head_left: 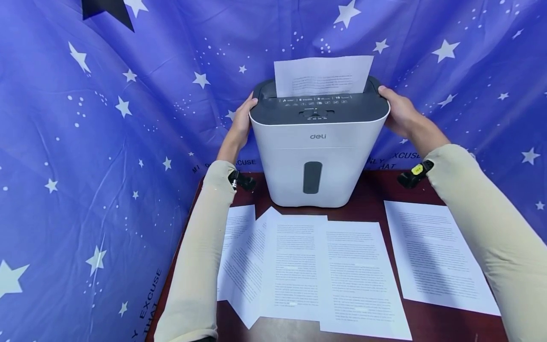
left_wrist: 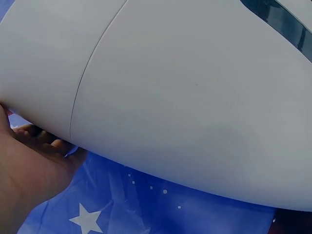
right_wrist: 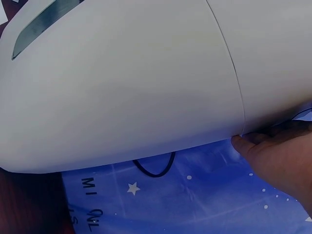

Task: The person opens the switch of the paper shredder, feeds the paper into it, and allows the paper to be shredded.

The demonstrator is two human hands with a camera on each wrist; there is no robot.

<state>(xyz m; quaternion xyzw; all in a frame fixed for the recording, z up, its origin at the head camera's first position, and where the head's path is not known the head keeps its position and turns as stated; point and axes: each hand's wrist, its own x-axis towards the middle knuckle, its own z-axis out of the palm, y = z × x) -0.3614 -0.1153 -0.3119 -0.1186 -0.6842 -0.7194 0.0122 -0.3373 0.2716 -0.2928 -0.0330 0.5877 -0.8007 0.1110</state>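
Observation:
A white paper shredder (head_left: 284, 164) with a dark grey top stands upright at the back of the dark red table. One printed sheet (head_left: 323, 71) sticks up out of its slot. My left hand (head_left: 241, 122) grips the shredder's left side near the top, thumb at the upper rim and fingers reaching toward the back. On the opposite side my right hand (head_left: 401, 113) holds it the same way, thumb on the edge of the top. Each wrist view shows the white casing close up, with fingers of the left hand (left_wrist: 46, 163) and right hand (right_wrist: 280, 153) against it.
Several printed sheets (head_left: 295, 266) lie overlapping in front of the shredder. Another sheet (head_left: 436, 256) lies apart on the right, partly under my forearm. A black cord (right_wrist: 155, 174) loops behind the shredder. A blue star-patterned cloth (head_left: 128, 142) hangs around the table (head_left: 372, 190).

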